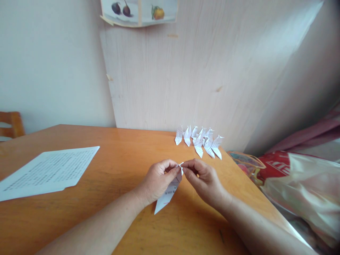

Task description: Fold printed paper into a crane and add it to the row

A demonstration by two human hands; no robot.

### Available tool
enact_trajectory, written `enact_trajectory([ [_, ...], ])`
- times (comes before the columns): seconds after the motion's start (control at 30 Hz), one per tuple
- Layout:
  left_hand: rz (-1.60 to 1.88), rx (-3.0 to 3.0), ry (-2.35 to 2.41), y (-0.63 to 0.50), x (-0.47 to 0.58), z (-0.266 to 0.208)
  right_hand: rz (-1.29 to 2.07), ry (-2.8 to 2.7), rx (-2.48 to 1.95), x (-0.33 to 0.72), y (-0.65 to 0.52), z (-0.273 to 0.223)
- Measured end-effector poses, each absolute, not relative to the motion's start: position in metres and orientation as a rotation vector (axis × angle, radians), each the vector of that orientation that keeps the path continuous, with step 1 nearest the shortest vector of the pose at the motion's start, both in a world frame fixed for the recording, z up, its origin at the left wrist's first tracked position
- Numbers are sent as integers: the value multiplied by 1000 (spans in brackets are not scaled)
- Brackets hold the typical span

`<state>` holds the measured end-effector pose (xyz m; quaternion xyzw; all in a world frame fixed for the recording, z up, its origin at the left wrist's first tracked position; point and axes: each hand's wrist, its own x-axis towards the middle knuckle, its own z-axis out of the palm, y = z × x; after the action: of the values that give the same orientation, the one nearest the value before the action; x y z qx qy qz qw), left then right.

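Observation:
Between my two hands is a folded paper [168, 197], white with some print on it, its long pointed end slanting down toward me. My left hand [162, 180] pinches it near its narrow upper tip, thumb on top. At that same tip, the thumb and forefinger of my right hand [204, 177] close on a small white point of the paper. The other fingers of both hands are curled. Behind my hands, several folded paper cranes [198, 144] stand in a cluster at the far edge of the table.
A stack of printed sheets [53, 170] lies at the left of the wooden table [127, 152]. A panelled wall [164, 85] rises behind the table, with fruit pictures [140, 12] on it. Bags [292, 184] lie beyond the right edge; a chair [12, 124] is at far left.

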<state>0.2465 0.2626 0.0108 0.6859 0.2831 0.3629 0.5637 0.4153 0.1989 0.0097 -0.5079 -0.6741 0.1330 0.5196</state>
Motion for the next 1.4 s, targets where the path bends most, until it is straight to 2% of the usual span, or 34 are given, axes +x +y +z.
enact_trajectory([
  [0.9,853,1459,594,271,242,13,191,-1781,-1161,417,195,11],
  [1.4,838,1435,570,270,241,14,258,-1783,-1146,417,196,11],
])
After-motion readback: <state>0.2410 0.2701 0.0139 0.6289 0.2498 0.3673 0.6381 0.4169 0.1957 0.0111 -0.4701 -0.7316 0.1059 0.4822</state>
